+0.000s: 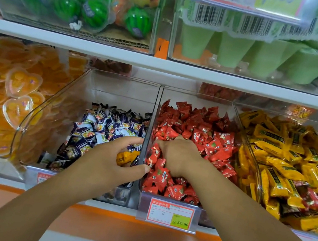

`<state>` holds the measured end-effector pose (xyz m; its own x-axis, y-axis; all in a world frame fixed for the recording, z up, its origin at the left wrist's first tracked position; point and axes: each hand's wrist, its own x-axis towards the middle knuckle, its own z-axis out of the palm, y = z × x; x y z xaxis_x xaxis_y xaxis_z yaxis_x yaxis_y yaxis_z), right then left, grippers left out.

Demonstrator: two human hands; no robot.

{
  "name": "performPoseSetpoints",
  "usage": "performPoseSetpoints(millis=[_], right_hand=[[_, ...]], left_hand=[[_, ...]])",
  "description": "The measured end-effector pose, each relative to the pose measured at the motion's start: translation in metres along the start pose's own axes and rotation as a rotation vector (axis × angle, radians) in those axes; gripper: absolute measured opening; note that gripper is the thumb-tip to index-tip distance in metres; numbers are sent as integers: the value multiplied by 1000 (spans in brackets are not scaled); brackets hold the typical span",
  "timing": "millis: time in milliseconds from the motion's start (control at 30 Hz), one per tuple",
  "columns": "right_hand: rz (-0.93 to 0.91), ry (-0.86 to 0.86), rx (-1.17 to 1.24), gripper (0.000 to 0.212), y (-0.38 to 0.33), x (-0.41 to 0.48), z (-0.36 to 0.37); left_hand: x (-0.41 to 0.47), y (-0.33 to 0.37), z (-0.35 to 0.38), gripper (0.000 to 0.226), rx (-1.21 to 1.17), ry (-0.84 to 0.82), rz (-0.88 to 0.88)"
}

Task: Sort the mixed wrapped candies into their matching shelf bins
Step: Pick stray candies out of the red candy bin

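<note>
Left hand (110, 158) is down in the middle clear bin (117, 86), low centre of the frame, fingers curled loosely round one yellow wrapped candy (125, 156). Its thumb reaches over to the divider, touching the reds next door. That yellow one is sitting right on top of the blue-and-white candies (107, 126), so it's in the wrong crowd. Right hand (179, 157) is just right of centre, knuckles up, fingers dug into the red candies (204, 131) in the red bin (197, 99). The fingertips are buried in the pile, so honestly can't tell if it's got hold of one or is just resting there. The two hands are close together, either side of the wall between the bins. Far right is the yellow candy bin (252, 156), packed with yellow candies (285, 161), plus a couple of dark red strays (312, 198) mixed in near the front. There's a price tag (171, 214) clipped to the front of the red bin. Orange heart-shaped jelly cups (20, 81) fill the left side. The upper shelf has watermelon-looking jellies (94, 12) upper left and pale green cups (264, 55) upper right.
</note>
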<state>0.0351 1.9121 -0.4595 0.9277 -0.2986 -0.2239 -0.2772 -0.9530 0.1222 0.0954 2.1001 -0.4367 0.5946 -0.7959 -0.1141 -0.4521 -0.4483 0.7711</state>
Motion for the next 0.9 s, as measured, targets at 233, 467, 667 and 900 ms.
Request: performPoseSetpoints(millis=[233, 467, 667, 900], right_hand=[[50, 116, 223, 41, 5, -9, -4], [114, 297, 455, 21, 20, -26, -22], [130, 467, 642, 25, 46, -41, -34], [130, 534, 872, 22, 61, -53, -36]], left_hand=[[-1, -3, 0, 59, -38, 9, 12], [2, -3, -3, 50, -46, -7, 36], [5, -2, -3, 54, -24, 7, 25], [7, -3, -2, 55, -15, 2, 24]])
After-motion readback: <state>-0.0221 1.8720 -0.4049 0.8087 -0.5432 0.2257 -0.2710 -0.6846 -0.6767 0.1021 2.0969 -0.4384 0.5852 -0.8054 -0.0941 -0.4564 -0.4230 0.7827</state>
